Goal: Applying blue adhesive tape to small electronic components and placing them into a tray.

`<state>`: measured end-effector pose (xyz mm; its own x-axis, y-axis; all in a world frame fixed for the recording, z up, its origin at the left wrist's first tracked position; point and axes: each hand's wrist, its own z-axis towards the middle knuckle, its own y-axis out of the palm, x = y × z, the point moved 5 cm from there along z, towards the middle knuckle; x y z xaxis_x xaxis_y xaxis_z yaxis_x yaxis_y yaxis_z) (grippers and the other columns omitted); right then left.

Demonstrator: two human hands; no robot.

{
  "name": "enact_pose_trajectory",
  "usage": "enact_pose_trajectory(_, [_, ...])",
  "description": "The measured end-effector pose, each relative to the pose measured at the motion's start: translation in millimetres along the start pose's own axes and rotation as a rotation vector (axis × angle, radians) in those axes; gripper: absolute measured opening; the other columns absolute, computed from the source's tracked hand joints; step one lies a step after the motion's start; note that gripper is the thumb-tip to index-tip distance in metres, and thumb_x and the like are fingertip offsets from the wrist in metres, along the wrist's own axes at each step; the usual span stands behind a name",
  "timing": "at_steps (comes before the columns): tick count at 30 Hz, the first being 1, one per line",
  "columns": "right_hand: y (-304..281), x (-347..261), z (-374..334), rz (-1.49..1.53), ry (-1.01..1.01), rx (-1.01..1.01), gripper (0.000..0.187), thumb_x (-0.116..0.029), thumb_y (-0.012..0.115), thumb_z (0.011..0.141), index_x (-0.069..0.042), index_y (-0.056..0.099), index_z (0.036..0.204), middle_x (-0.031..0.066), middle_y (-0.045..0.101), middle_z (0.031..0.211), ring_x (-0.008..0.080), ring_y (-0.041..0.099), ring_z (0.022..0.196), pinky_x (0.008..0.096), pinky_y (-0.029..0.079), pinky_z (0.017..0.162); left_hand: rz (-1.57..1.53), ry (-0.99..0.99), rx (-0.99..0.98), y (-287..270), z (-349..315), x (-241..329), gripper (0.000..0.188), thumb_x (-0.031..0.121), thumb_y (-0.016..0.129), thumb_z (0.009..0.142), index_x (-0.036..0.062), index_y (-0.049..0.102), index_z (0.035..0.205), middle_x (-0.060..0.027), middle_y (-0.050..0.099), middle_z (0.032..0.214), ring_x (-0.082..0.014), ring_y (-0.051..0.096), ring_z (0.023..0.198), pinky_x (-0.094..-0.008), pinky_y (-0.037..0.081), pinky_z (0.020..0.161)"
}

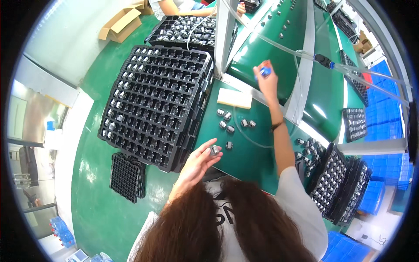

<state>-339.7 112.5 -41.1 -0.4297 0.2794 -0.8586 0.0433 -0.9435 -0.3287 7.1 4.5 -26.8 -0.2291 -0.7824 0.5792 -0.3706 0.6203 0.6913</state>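
Note:
My left hand (197,165) pinches a small silver-and-black metal component (214,150) in its fingertips, at the right edge of a stack of black trays. My right hand (268,83) is raised over the green conveyor belt (244,65), its fingers closed around a small blue object (265,71), blurred, whose kind I cannot make out. Between the hands, several similar metal components (230,129) lie loose on the green tabletop, below a pale yellow block (234,98). The top black tray (152,100) has many pockets; silver components sit in those along its left side.
Behind is another tray (183,32) heaped with components, near a co-worker's arm (179,8). A metal post (223,39) and clear hoses (279,47) cross the work area. Filled trays (328,181) stand at the right; a smaller tray stack (126,177) sits lower left.

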Motion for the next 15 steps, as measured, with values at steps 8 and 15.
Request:
enact_pose_trajectory(8, [-18.8,66.6,63.0,-0.413,-0.005,0.094,0.038,-0.034,0.065,0.076,-0.008,0.056,0.103,0.0191,0.064,0.086,0.0372,0.061,0.084,0.0436,0.047,0.075,0.036,0.007,-0.026,-3.4,18.6,3.0,0.04,0.019,0.05,0.093,-0.0013,0.043,0.127,-0.0108,0.053,0.12,-0.0167,0.053,0.104,-0.027,0.043,0.091])
enact_pose_trajectory(15, [-30.3,52.3,59.1,-0.421,-0.161,0.204,0.042,-0.037,0.065,0.077,-0.009,0.057,0.108,0.0178,0.062,0.093,0.0359,0.06,0.085,0.0396,0.047,0.076,-0.007,0.068,0.011,4.1,38.3,0.7,0.036,0.014,0.051,0.092,-0.0023,0.046,0.124,-0.0088,0.054,0.117,-0.0178,0.053,0.107,-0.0274,0.041,0.094])
